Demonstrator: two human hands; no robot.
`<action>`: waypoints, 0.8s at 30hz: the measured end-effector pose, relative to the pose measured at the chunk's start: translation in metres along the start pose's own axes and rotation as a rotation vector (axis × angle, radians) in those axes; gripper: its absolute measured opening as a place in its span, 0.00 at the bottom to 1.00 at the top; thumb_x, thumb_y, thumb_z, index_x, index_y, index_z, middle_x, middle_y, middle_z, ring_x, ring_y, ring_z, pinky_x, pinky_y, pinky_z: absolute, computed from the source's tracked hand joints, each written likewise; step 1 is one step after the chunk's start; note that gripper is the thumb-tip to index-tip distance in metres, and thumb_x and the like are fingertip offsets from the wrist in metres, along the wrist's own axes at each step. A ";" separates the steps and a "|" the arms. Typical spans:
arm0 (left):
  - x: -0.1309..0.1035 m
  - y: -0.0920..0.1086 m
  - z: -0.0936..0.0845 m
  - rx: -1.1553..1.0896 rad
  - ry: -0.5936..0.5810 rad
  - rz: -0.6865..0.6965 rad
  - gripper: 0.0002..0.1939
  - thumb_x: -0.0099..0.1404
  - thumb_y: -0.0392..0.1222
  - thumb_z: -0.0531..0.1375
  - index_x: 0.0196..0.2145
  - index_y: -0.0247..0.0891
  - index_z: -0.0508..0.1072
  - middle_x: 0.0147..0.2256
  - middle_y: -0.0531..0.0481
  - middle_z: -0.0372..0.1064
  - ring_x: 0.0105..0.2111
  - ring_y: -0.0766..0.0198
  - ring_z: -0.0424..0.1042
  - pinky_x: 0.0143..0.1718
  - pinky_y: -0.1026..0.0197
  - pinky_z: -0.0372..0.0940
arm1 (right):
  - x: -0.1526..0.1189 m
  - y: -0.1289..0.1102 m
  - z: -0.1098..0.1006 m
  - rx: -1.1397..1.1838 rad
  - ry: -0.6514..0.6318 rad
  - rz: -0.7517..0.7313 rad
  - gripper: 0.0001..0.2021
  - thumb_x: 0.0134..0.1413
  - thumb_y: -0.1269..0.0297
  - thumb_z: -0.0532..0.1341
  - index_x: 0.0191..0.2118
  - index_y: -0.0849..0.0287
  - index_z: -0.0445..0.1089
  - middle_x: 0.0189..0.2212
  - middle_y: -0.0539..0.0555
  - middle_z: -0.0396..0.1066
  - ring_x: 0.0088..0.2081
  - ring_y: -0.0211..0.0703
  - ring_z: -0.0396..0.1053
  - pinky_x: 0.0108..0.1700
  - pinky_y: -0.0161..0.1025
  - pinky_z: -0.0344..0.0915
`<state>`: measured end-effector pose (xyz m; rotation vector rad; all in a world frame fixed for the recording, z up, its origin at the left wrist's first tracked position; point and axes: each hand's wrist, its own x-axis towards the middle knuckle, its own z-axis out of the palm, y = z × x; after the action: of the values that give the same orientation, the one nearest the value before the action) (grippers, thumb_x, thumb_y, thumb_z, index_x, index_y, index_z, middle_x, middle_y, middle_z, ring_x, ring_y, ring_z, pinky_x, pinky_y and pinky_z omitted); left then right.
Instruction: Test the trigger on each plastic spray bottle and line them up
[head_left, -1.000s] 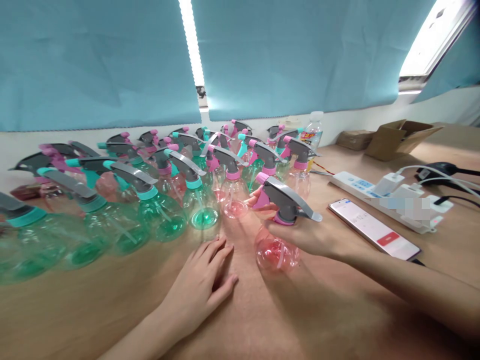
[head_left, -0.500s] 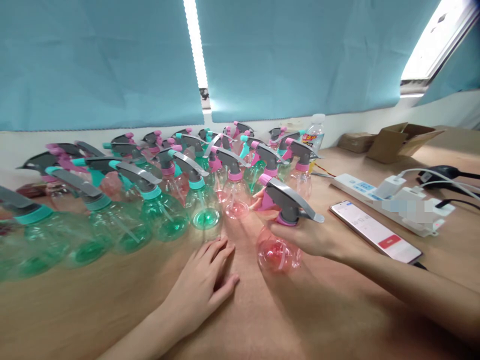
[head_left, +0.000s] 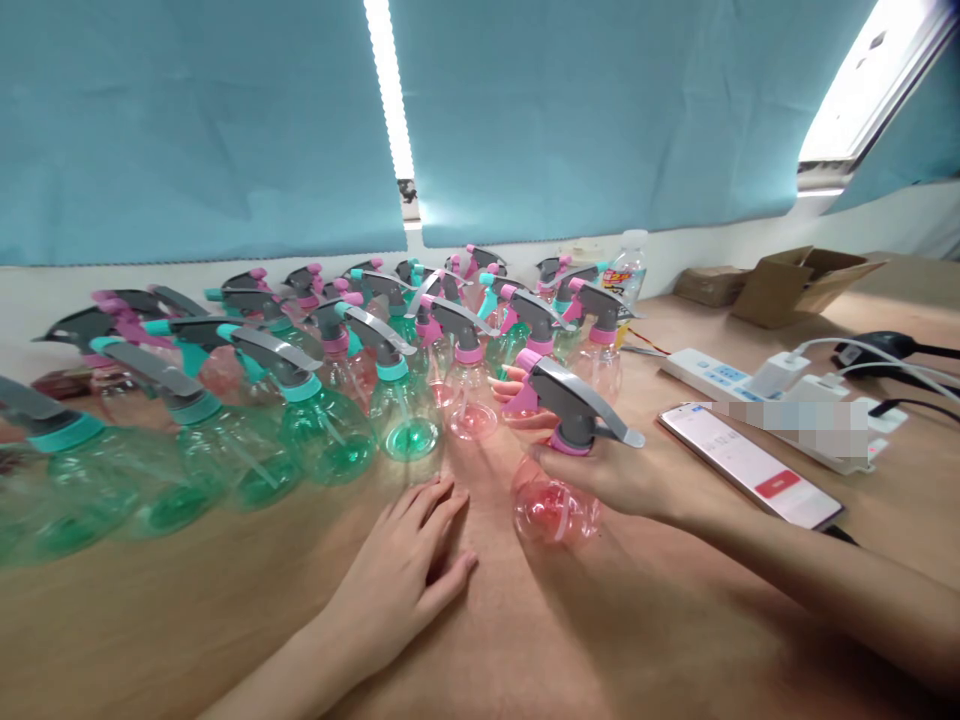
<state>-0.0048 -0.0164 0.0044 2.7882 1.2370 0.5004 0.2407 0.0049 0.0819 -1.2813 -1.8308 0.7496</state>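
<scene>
Right of centre on the table stands a spray bottle (head_left: 556, 512) with a clear pink body, a grey head and a pink nozzle and trigger. My right hand (head_left: 600, 478) is around its neck, the thumb across the near side. Its fingers reach past the far side, stretched out near the trigger and partly hidden by the bottle. My left hand (head_left: 416, 545) lies flat on the table to the left, fingers a little apart, holding nothing. Just beyond it are a green spray bottle (head_left: 407, 415) and another pink spray bottle (head_left: 472, 400).
Rows of several green and pink spray bottles (head_left: 330, 435) fill the left and back. To the right lie a phone (head_left: 739, 460) and a power strip (head_left: 712, 375) with plugs and cables. Behind them are an open cardboard box (head_left: 780, 285) and a labelled plastic bottle (head_left: 628, 270).
The fingers of my right hand have straightened and spread beside the trigger, so more of them shows. The bottle and my left hand have stayed in place.
</scene>
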 end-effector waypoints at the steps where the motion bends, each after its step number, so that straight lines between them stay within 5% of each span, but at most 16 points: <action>1: 0.000 0.000 0.000 -0.001 -0.001 -0.001 0.21 0.70 0.48 0.53 0.58 0.40 0.62 0.58 0.41 0.61 0.58 0.46 0.59 0.54 0.44 0.60 | 0.000 0.002 0.001 0.022 0.001 -0.020 0.09 0.45 0.64 0.56 0.35 0.52 0.67 0.25 0.49 0.66 0.36 0.48 0.71 0.43 0.51 0.70; 10: 0.000 0.001 -0.001 0.004 -0.021 0.003 0.22 0.70 0.47 0.54 0.58 0.38 0.62 0.58 0.40 0.61 0.58 0.46 0.58 0.54 0.44 0.60 | -0.002 0.004 0.005 0.031 0.043 -0.046 0.10 0.46 0.65 0.56 0.37 0.54 0.69 0.35 0.56 0.75 0.43 0.55 0.75 0.40 0.51 0.73; 17: 0.000 0.001 -0.002 0.004 -0.019 -0.001 0.21 0.69 0.47 0.54 0.58 0.39 0.62 0.58 0.40 0.61 0.58 0.46 0.59 0.54 0.43 0.60 | -0.002 -0.004 0.004 0.043 0.086 -0.067 0.08 0.47 0.64 0.58 0.37 0.54 0.69 0.32 0.54 0.75 0.39 0.50 0.76 0.38 0.45 0.73; 24: 0.001 0.002 -0.004 -0.001 -0.034 -0.005 0.21 0.69 0.47 0.54 0.57 0.38 0.64 0.57 0.39 0.62 0.57 0.46 0.59 0.54 0.43 0.60 | -0.001 0.002 0.005 0.028 0.127 -0.101 0.10 0.47 0.55 0.63 0.27 0.55 0.65 0.17 0.45 0.58 0.23 0.40 0.66 0.27 0.40 0.68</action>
<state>-0.0036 -0.0173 0.0092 2.7799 1.2369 0.4507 0.2381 0.0045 0.0774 -1.1815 -1.7630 0.6232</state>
